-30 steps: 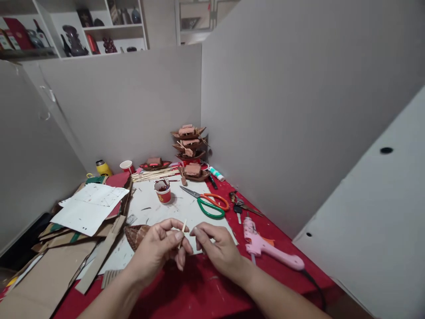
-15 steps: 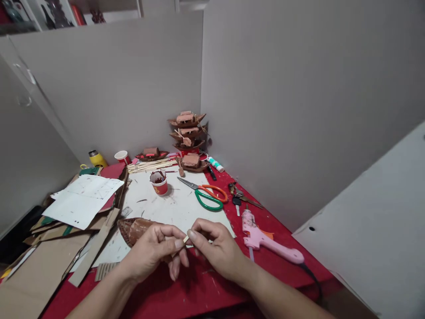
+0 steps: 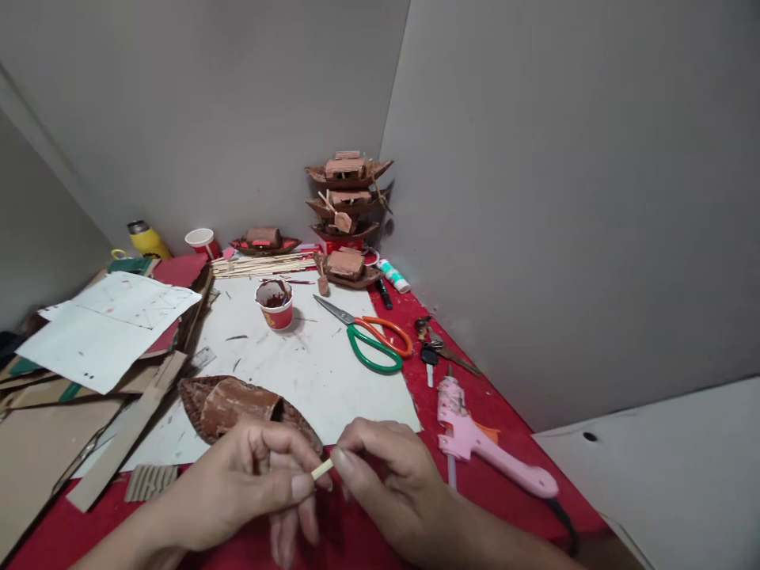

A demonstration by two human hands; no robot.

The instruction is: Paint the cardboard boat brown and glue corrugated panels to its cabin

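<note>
Between my two hands runs a short pale wooden stick [image 3: 322, 469], pinched at either end. My left hand [image 3: 255, 483] grips its left end between thumb and forefinger, the other fingers curled loosely below. My right hand [image 3: 395, 479] closes thumb and forefinger on the right end. Just behind my left hand lies a brown model boat [image 3: 237, 405] with a curved roof, its near side partly hidden by the hand. A pink glue gun [image 3: 475, 443] rests to the right of my right hand. Scissors [image 3: 374, 336] with orange and green handles lie beyond the hands.
A paper cup [image 3: 275, 309] of dark brown paint stands on the white sheet [image 3: 321, 380]. Stacked model boats [image 3: 347, 198] fill the back corner, near a bundle of thin sticks [image 3: 261, 265]. Cardboard and papers [image 3: 110, 324] pile up at left. Keys [image 3: 429, 356] lie by the right wall.
My view has tilted down and shifted. Both hands still pinch the stick, and more of it shows between them. More of the brown boat behind my left hand is visible.
</note>
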